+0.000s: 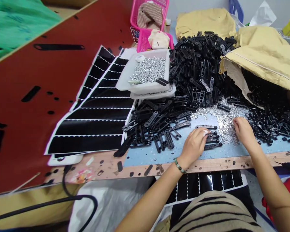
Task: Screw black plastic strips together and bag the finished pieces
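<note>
My left hand (195,145) rests on the blue table top (145,154), its fingers bent over a short row of black plastic brackets (211,138) laid side by side. My right hand (243,130) is just to the right, fingertips curled down into a loose heap of small silver screws (223,120). What its fingers pinch is hidden. A big pile of the same black brackets (195,74) fills the table behind both hands.
A white tray of silver screws (147,69) stands at the back centre. Sheets of black adhesive strips (96,116) lie to the left. A tan sack (263,54) spills brackets at right. Pink baskets (148,19) stand behind. A red board (26,96) leans at left.
</note>
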Demonstrator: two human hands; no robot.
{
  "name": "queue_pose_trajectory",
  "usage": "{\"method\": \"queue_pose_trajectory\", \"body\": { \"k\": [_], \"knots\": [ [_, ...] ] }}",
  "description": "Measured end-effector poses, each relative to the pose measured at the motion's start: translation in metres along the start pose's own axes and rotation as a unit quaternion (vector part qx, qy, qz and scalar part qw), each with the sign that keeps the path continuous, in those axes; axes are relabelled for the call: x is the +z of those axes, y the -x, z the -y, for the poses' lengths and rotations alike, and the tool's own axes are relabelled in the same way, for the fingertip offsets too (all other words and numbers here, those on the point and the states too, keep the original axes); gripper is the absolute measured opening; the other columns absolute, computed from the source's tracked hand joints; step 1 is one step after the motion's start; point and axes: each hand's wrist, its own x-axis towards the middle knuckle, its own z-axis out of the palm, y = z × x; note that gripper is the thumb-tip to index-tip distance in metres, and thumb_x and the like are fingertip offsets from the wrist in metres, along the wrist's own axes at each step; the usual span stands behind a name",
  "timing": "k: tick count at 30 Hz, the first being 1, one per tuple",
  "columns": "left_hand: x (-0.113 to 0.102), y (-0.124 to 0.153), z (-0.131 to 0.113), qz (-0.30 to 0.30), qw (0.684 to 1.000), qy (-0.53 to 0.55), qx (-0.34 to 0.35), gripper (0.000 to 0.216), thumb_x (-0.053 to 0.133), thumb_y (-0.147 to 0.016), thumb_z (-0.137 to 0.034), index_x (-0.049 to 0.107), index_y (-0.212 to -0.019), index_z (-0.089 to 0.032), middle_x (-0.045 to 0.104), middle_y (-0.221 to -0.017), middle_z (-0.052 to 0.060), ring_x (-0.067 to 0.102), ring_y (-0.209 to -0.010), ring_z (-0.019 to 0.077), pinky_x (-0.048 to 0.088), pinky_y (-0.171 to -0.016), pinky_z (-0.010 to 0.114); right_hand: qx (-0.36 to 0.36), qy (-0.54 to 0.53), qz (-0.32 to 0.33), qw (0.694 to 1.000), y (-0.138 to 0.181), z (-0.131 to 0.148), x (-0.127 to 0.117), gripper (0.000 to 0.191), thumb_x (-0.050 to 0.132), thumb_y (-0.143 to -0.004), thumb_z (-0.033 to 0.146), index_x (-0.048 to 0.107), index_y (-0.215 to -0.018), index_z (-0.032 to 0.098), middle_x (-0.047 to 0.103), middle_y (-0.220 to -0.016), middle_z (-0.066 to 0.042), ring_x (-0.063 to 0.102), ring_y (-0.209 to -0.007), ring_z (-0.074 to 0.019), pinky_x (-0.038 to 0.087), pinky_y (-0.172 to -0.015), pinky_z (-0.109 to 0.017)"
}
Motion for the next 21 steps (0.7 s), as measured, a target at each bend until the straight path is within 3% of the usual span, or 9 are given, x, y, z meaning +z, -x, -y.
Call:
{"method": "queue_pose_trajectory", "body": {
  "k": [4,8,13,17,21],
  "knots": [
    [-0.009,-0.007,-0.007,-0.021,1.000,0.006,0.004,0.016,0.045,-0.095,-0.016,0.055,-0.106,-0.017,0.062,-0.101,0.007,0.057,-0.096,0.0203,0.049,-0.086,0.039,0.013,0.014,-0.012,1.000,-0.004,0.001,0.003,0.026,0.040,-0.094,0.022,0.057,-0.113,0.017,0.061,-0.103,-0.011,0.053,-0.097,-0.0265,0.041,-0.087,-0.039],
    [-0.008,-0.028,-0.012,-0.007,1.000,-0.007,0.003,0.015,0.047,-0.094,-0.017,0.056,-0.106,-0.016,0.064,-0.100,0.006,0.057,-0.096,0.0205,0.049,-0.085,0.037,0.008,0.069,0.057,0.996,-0.019,0.009,0.010,0.019,0.046,-0.091,0.019,0.062,-0.100,0.018,0.062,-0.099,-0.011,0.053,-0.095,-0.0259,0.041,-0.085,-0.036],
    [0.020,-0.077,-0.012,0.146,0.980,-0.136,-0.009,0.019,0.051,-0.090,-0.014,0.060,-0.107,-0.017,0.065,-0.103,0.006,0.057,-0.099,0.0220,0.046,-0.086,0.036,0.008,0.087,0.070,0.994,-0.026,0.012,0.016,0.017,0.044,-0.091,0.017,0.060,-0.087,0.018,0.061,-0.088,-0.010,0.052,-0.088,-0.0245,0.041,-0.081,-0.035],
    [0.049,-0.109,-0.011,0.201,0.967,-0.159,0.020,0.013,0.054,-0.086,-0.009,0.066,-0.087,-0.015,0.066,-0.091,0.008,0.059,-0.092,0.0240,0.044,-0.079,0.036,0.016,0.073,0.023,0.997,-0.018,0.007,0.005,0.019,0.040,-0.092,0.015,0.059,-0.091,0.017,0.061,-0.088,-0.009,0.054,-0.087,-0.0244,0.044,-0.080,-0.037],
    [0.064,-0.118,-0.009,0.215,0.964,-0.151,0.035,0.018,0.051,-0.087,-0.009,0.065,-0.078,-0.013,0.065,-0.087,0.011,0.058,-0.090,0.0247,0.042,-0.079,0.038,0.005,0.019,-0.120,0.993,0.022,0.010,-0.029,0.024,0.043,-0.091,0.015,0.057,-0.110,0.018,0.060,-0.107,-0.013,0.057,-0.099,-0.0249,0.049,-0.084,-0.040]
  ]
}}
